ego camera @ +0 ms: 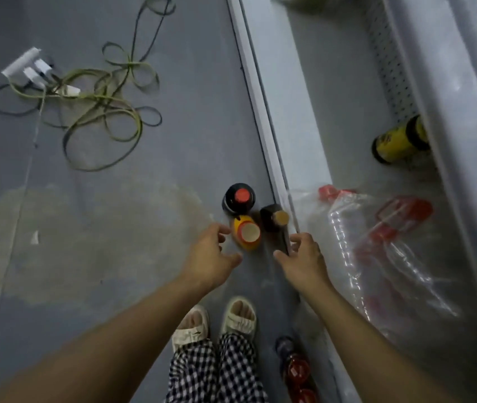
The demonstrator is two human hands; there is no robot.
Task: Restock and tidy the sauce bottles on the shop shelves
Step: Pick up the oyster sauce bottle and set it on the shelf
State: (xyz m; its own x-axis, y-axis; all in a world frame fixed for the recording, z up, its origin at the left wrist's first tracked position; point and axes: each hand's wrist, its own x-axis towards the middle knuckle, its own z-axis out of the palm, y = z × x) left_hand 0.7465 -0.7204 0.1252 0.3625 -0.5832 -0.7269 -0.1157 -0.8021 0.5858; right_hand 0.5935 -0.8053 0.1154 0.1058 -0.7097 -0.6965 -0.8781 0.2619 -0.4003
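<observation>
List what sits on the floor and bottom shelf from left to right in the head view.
Power strip → tangled green cable → red-capped dark bottle → clear plastic bag → yellow-labelled bottle lying on the shelf.

Two open hands (209, 257) (304, 257), three floor bottles (247, 232), shelf (304, 141)

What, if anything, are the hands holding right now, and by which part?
Nothing is held. The left hand and right hand are both open, reaching down towards the orange bottle and the dark bottle standing on the floor, touching neither.
</observation>
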